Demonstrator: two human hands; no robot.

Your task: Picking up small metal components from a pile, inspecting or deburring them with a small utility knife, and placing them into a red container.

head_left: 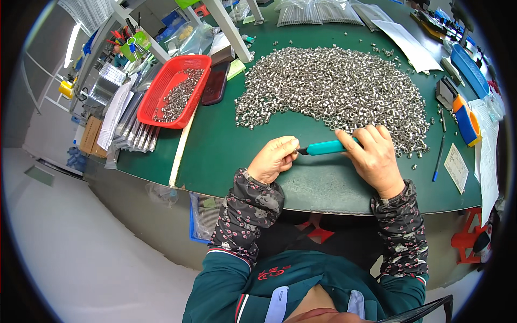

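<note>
While both hands work at the table [226, 151]:
Right hand [377, 159]: fingers clasp teal knife [326, 147].
Left hand [273, 159]: fingers pinch something small at the blade tip.
Risk: blade may slip, likely nicking fingertips.
Nearby: nut pile [334, 89] could scatter.

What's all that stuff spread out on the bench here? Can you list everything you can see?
small metal parts: one big heap, too many to count, silvery, middle of the green table
red basket: one, partly filled with the same silvery parts, left side of the table
teal-handled tool: one, teal with a dark tip, held between both hands
blue pen: one, right of the heap
paper slip: one, pale, beside the pen
orange and blue tool: one, far right
clear bags: several, at the far edge
white sheet: one, top right
left hand: closed at the tool's dark tip
right hand: gripping the teal handle
</note>
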